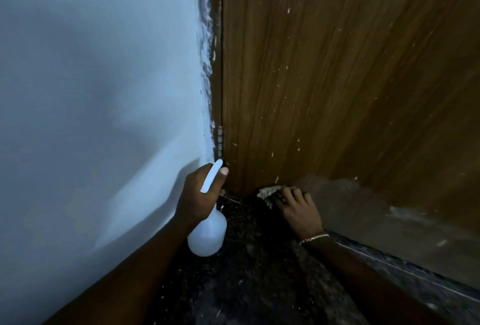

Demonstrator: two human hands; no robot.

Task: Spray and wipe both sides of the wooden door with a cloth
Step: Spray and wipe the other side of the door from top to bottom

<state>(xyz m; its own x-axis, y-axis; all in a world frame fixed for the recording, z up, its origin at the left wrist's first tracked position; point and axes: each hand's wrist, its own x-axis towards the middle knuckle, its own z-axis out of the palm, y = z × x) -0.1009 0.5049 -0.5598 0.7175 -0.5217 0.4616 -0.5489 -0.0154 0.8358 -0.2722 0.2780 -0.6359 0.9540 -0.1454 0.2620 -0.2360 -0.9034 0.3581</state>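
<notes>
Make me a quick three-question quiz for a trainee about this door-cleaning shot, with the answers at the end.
1. True or false: the left hand grips the spray bottle.
2. Multiple choice: where does the right hand press the cloth?
A) high up on the wooden door
B) at the door's bottom edge, by the floor
C) on the spray bottle
3. Fill in: the right wrist wears a thin ___.
Key: 1 true; 2 B; 3 bracelet.
</notes>
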